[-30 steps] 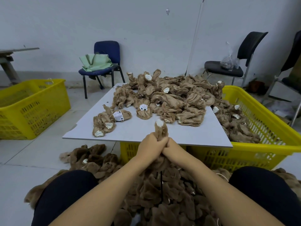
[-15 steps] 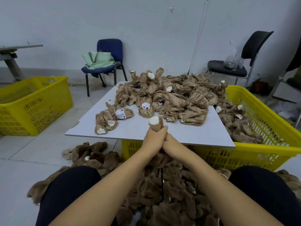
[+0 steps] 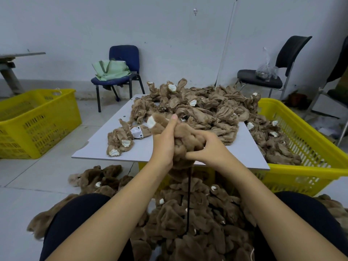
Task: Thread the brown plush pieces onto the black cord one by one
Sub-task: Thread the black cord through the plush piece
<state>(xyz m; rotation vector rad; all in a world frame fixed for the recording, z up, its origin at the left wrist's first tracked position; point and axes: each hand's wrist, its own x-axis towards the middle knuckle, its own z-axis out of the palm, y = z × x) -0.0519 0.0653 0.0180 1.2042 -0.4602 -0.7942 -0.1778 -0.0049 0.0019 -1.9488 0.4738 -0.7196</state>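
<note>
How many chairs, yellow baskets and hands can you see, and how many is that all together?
Chairs: 2, a blue chair and a black chair; something dark at the right edge is cut off, so not counted.
Yellow baskets: 2, the left basket and the right basket.
Hands: 2, the left hand and the right hand.
Total: 6

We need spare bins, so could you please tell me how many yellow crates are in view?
2: one yellow crate on the floor at left, another at right under the white board.
</note>
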